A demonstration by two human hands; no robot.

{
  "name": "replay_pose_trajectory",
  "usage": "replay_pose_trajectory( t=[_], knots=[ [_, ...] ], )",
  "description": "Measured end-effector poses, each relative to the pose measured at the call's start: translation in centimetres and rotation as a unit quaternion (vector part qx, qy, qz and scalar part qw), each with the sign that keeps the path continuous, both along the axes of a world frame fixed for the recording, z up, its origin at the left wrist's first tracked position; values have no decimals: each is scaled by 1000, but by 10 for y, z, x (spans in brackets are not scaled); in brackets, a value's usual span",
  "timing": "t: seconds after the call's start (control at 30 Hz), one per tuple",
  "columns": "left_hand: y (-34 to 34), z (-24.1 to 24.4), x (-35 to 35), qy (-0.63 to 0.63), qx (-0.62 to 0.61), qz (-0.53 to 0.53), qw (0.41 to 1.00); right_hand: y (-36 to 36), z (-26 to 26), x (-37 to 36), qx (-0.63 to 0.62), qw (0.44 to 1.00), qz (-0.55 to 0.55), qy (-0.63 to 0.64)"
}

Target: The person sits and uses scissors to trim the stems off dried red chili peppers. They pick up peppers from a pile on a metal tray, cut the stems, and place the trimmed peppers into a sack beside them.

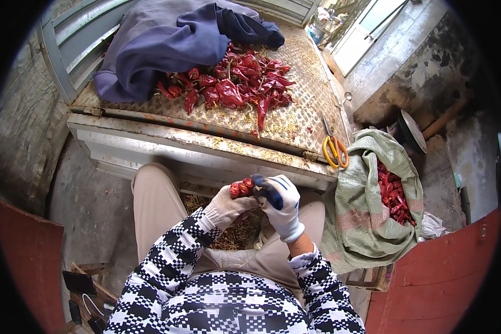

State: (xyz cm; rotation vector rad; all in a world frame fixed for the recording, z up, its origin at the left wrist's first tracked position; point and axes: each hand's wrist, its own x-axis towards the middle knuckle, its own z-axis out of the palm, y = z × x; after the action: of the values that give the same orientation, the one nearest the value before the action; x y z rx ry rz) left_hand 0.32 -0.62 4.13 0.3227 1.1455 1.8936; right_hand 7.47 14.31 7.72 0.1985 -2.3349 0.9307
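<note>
Several dried red chili peppers [241, 188] are bunched in my left hand [232, 204], which wears a pale knit glove. My right hand [278, 203], in a white glove with blue-coated fingers, meets the left at the bunch; its fingertips are bent in and partly hide what they pinch. Beyond both hands, a loose heap of dried red chilies [234, 85] lies on the rusty patterned metal tabletop [309, 83], partly under a blue-purple cloth [167, 50]. Scissors with orange and yellow handles [335, 151] rest, blades pointing away, at the tabletop's near right corner.
At my right stands a green woven sack [350, 208] with red chilies [392, 192] inside. Stems and debris [234, 236] lie between my legs. A wooden rack [94, 288] with dark devices is at lower left. Red panels [438, 271] flank me; a round metal lid [413, 131] leans beyond the sack.
</note>
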Motion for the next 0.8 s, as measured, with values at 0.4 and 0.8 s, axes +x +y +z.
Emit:
replay_pose_trajectory(
  t=[0.4,0.8],
  knots=[
    [-2,0,5,-23,77,18,997,22,-16,-3,-509,854,4,-105],
    [-11,-1,-3,33,53,35,997,37,50,-75,80,966,-186,-158]
  ],
)
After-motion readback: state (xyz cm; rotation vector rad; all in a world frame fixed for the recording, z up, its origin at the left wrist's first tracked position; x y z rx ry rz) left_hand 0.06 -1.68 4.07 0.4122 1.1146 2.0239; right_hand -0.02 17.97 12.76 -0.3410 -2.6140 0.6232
